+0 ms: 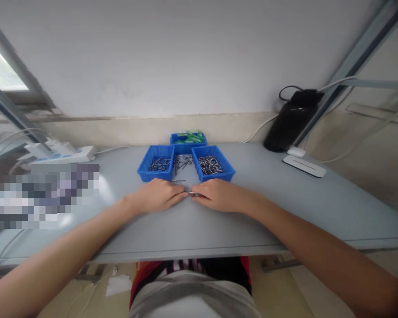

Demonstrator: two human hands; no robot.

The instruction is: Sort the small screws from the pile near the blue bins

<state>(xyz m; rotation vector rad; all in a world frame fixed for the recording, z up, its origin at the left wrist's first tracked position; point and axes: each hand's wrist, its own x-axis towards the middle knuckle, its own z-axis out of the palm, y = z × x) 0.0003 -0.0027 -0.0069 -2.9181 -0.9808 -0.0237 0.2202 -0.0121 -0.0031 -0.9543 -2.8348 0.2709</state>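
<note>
Grey tabletop (192, 234) in front: use for steady wrist support. L hand (157, 194) & R hand (222, 194) close tog., fingers of each pinched shut on 1 slim metal pc. Blue bins just beyond: L bin (155, 176) & R bin (217, 177) w/ metal pcs, rear bin (189, 148) w/ green items (190, 137). Loose pcs (183, 161) betw. bins: best not brush w/ knuckles. Held pc (193, 193) betw. fingertips, approx. level: pinch lightly, both ends in line. Can't tell if 1 part or 2.
</note>
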